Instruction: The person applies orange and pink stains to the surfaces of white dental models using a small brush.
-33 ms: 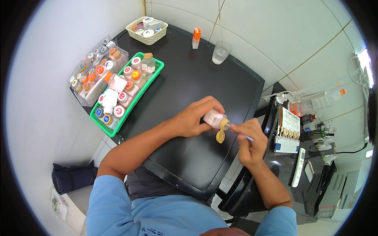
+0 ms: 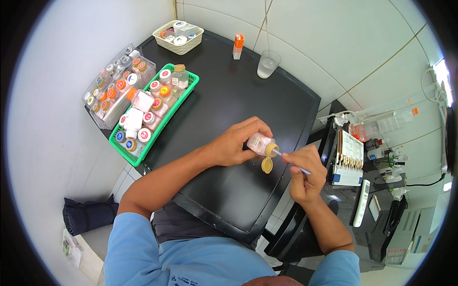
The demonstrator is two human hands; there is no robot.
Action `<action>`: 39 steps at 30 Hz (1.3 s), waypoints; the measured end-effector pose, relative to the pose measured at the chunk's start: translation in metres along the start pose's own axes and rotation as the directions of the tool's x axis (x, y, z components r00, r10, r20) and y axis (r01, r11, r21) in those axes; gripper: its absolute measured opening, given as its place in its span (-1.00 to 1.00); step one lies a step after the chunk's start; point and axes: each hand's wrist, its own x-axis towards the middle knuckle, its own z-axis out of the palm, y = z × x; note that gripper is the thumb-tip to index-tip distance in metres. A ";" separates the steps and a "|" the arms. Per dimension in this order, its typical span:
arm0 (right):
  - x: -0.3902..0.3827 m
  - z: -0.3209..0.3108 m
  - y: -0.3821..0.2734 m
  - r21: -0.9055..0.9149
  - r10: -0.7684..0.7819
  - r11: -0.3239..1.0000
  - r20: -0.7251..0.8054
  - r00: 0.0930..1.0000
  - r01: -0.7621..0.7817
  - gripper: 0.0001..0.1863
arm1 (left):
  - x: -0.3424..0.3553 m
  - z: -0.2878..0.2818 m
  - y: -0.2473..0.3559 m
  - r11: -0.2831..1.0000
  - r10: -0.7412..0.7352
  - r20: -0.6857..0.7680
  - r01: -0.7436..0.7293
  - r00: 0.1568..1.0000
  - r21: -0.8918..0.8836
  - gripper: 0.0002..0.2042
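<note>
Over the black table, my left hand (image 2: pixel 236 144) is closed around a small clear bottle (image 2: pixel 258 143) of pale pink contents. Its mouth tilts to the right. The gold flip-top cap (image 2: pixel 267 165) hangs open below the neck. My right hand (image 2: pixel 309 183), just right of the bottle, pinches a thin pale-lilac stick (image 2: pixel 304 171). The stick's far end points at the bottle's mouth; whether its tip is inside or only at the opening, I cannot tell.
A green basket (image 2: pixel 193 86) of capped bottles stands left, beside a clear divided rack (image 2: pixel 150 63). A cream basket (image 2: pixel 167 45), an orange-white box (image 2: pixel 238 46) and a clear cup (image 2: pixel 268 64) stand at the back. The right counter holds a shade-tab case (image 2: pixel 347 178) and a white remote (image 2: pixel 361 202).
My right hand has shifted slightly right, away from the bottle, and more of the stick shows between my fingers and the bottle's mouth. My left hand and the bottle have barely moved.
</note>
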 end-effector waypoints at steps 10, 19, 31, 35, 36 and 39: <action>-0.003 0.001 0.004 0.185 0.126 0.975 0.003 0.992 -0.124 -0.82 | 0.000 0.006 -0.001 0.999 0.037 -0.062 -0.040 0.997 -0.037 -0.47; -0.005 -0.005 0.010 0.113 0.035 0.993 -0.040 0.999 -0.030 -0.84 | -0.002 0.009 0.001 0.992 0.012 0.005 -0.011 1.000 -0.122 -0.46; -0.002 -0.004 0.009 0.089 0.033 0.996 -0.076 0.997 -0.026 -0.77 | -0.003 0.006 -0.005 0.847 -0.128 0.071 0.146 0.989 -0.510 -0.32; -0.009 -0.001 0.011 0.141 0.063 0.990 -0.241 0.968 -0.030 -0.77 | -0.003 0.010 -0.008 0.811 -0.171 0.118 0.208 0.978 -0.547 -0.38; -0.009 -0.001 0.012 0.146 0.093 0.987 -0.194 0.977 -0.065 -0.77 | -0.004 0.010 -0.008 0.811 -0.176 0.117 0.212 0.977 -0.545 -0.39; -0.012 -0.001 0.017 0.090 0.118 0.990 -0.143 0.983 -0.105 -0.78 | -0.002 0.011 -0.003 0.812 -0.196 0.133 0.237 0.971 -0.534 -0.43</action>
